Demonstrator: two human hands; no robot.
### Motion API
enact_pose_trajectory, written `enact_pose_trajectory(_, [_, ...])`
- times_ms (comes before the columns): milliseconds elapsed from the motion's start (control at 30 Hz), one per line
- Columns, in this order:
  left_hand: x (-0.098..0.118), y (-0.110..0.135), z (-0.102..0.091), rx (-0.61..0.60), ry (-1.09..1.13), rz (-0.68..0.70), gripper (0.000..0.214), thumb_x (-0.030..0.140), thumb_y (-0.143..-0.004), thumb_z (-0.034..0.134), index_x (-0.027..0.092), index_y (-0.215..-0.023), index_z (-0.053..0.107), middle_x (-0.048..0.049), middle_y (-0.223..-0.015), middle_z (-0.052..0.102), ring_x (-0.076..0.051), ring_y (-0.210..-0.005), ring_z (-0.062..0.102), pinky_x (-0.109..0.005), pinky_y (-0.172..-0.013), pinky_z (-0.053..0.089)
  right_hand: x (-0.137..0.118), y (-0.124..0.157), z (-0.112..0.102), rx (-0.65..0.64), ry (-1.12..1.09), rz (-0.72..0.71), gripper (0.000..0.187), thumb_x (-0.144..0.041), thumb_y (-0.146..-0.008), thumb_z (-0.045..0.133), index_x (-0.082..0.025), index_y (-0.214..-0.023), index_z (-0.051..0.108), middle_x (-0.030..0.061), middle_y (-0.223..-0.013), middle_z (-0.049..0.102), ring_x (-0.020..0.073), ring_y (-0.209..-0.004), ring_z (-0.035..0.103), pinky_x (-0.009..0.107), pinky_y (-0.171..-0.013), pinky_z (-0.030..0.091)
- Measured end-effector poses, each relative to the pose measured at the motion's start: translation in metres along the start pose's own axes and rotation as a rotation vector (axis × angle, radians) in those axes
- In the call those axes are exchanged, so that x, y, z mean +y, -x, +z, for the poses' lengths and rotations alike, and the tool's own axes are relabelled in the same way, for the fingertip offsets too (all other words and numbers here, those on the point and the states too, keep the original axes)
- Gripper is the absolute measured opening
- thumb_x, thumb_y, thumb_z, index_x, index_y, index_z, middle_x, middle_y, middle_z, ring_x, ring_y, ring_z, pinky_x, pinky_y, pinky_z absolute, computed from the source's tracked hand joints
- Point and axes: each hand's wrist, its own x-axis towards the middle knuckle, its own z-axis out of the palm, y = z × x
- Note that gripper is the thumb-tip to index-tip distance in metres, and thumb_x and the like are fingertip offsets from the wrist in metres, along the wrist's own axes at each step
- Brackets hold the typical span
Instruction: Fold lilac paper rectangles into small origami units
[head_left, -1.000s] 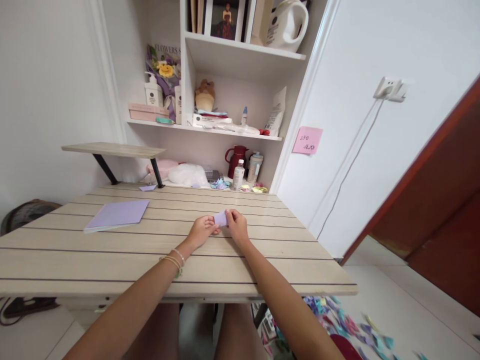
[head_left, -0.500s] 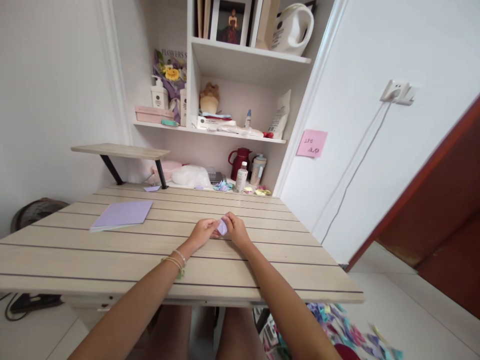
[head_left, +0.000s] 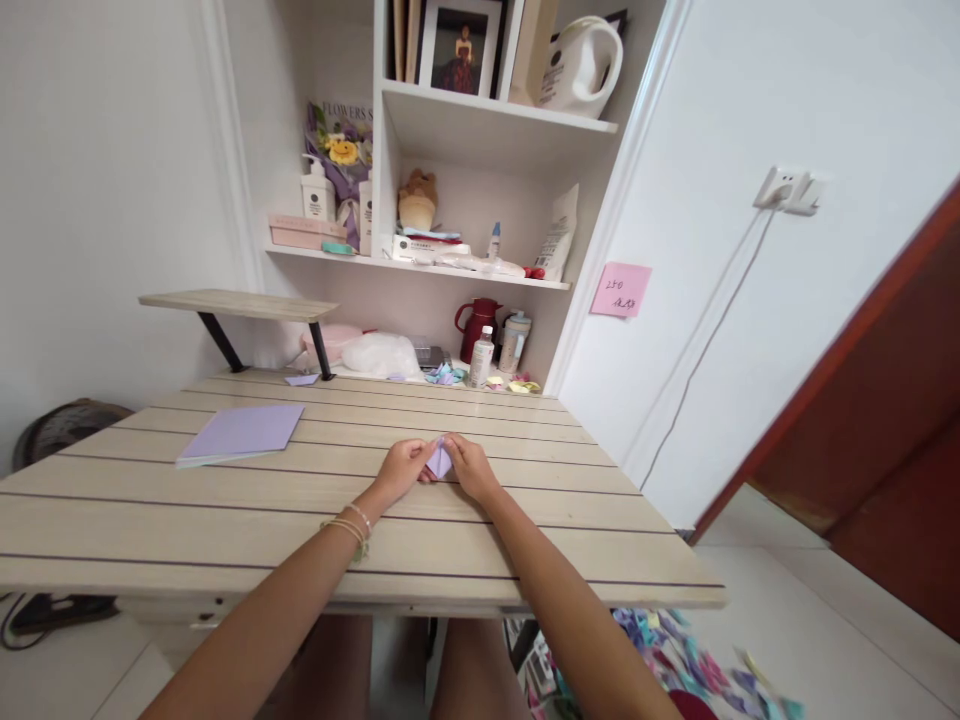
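Between my two hands is a small folded piece of purple paper [head_left: 439,461], held just above the middle of the desk. A crease runs down its centre and its lower end comes to a point. My left hand [head_left: 406,466] pinches its left side, and my right hand [head_left: 466,464] grips the upper right side with closed fingers. To the left lies a stack of purple paper sheets [head_left: 244,430], flat on the desk.
The slatted wooden desk [head_left: 585,540] carries a small raised shelf [head_left: 240,303] at back left. Along the back stand a bottle [head_left: 482,358], a red jug [head_left: 478,328] and a plastic bag [head_left: 381,355]. Many coloured folded papers [head_left: 697,660] lie on the floor at right.
The purple paper has turned in my fingers and now shows a wider face with its centre crease. My hands have barely shifted; the view has moved slightly.
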Motion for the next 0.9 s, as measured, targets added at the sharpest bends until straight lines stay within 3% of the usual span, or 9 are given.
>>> enact_pose_trajectory(100, [-0.0003,-0.0035,-0.0043,0.082,0.025,0.063,0.026,0.040,-0.066,0.064,0.014,-0.063,0.062,-0.0025,-0.051,0.064,-0.013,-0.044,0.059,-0.020,-0.045,0.047,-0.0019,0.0012,0.0028,0.015,-0.088,0.088,0.033,-0.042,-0.082,0.041,-0.022,-0.102,0.057,-0.0014,-0.062,0.058,0.0137,-0.050,0.050,0.025,-0.055,0.039])
enact_pose_trajectory(233, [-0.0024,-0.0059,-0.0075,0.189,0.111,0.035,0.028,0.041,-0.067,0.063,0.013,-0.070,0.063,-0.0035,-0.056,0.066,-0.014,-0.049,0.061,-0.023,-0.051,0.051,-0.0018,0.0013,0.0032,0.058,-0.161,0.115,0.043,-0.041,-0.074,0.053,-0.022,-0.113,0.050,-0.0009,-0.072,0.060,0.0114,-0.048,0.050,0.024,-0.051,0.041])
enact_pose_trajectory(467, [-0.0054,-0.0041,-0.0030,0.094,0.195,0.014,0.030,0.032,-0.064,0.069,0.012,-0.084,0.060,-0.0076,-0.075,0.068,-0.016,-0.065,0.066,-0.027,-0.062,0.054,0.0041,-0.0014,0.0001,0.143,-0.127,0.069,0.031,-0.037,-0.069,0.058,-0.020,-0.096,0.061,0.0025,-0.082,0.060,0.0113,-0.054,0.051,0.024,-0.051,0.043])
enact_pose_trajectory(700, [-0.0017,0.0008,-0.0019,0.072,0.097,0.034,0.053,0.028,-0.066,0.067,0.018,-0.112,0.043,-0.0054,-0.077,0.065,-0.016,-0.062,0.065,-0.023,-0.049,0.051,0.0061,-0.0045,0.0003,0.184,-0.344,0.174,0.033,-0.034,-0.066,0.062,-0.018,-0.094,0.057,-0.0004,-0.063,0.059,0.0121,-0.051,0.052,0.024,-0.050,0.044])
enact_pose_trajectory(800, [-0.0002,0.0013,-0.0022,0.100,0.066,0.115,0.055,0.028,-0.063,0.068,0.021,-0.111,0.044,-0.0033,-0.082,0.062,-0.016,-0.068,0.064,-0.021,-0.048,0.050,0.0068,-0.0051,-0.0007,0.220,-0.380,0.181,0.028,-0.032,-0.065,0.063,-0.017,-0.087,0.057,-0.0022,-0.059,0.057,0.0108,-0.048,0.050,0.023,-0.049,0.043])
enact_pose_trajectory(900, [0.0003,-0.0007,-0.0026,0.112,0.101,0.150,0.046,0.028,-0.062,0.068,0.021,-0.103,0.048,-0.0013,-0.079,0.063,-0.014,-0.061,0.063,-0.022,-0.048,0.050,0.0075,-0.0055,-0.0019,0.202,-0.419,0.158,0.031,-0.031,-0.066,0.063,-0.018,-0.092,0.055,-0.0044,-0.055,0.055,0.0102,-0.046,0.050,0.022,-0.048,0.042])
